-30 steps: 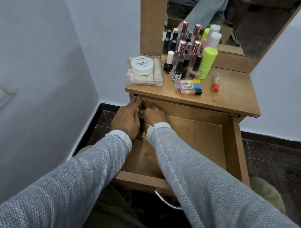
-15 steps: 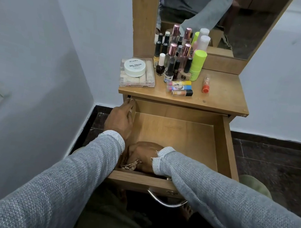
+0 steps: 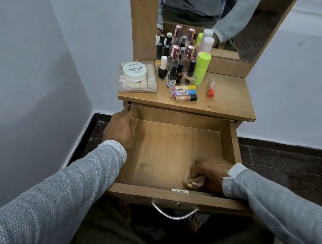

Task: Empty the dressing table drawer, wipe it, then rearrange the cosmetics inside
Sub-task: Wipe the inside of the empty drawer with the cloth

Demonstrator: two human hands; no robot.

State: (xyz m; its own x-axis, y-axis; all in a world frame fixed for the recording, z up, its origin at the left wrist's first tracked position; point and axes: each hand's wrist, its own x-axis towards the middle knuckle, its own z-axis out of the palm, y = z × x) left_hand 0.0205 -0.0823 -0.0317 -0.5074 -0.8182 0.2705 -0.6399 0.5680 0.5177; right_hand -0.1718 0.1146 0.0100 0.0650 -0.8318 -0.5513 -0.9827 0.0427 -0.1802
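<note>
Left hand [image 3: 121, 125] curled on drawer [image 3: 168, 194] left wall | right hand [image 3: 207, 175] clenched on crumpled cloth [image 3: 192, 181], front-right floor | cosmetics [image 3: 180, 71] grouped on worktop [image 3: 228, 104]

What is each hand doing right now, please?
Left hand: grips the left wall of the open drawer.
Right hand: curled round a crumpled cloth, pressing it on the drawer floor near the front right corner.

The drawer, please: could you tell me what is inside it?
Inside the drawer, only the right hand gripping a crumpled cloth; the floor under them is hidden.
</note>
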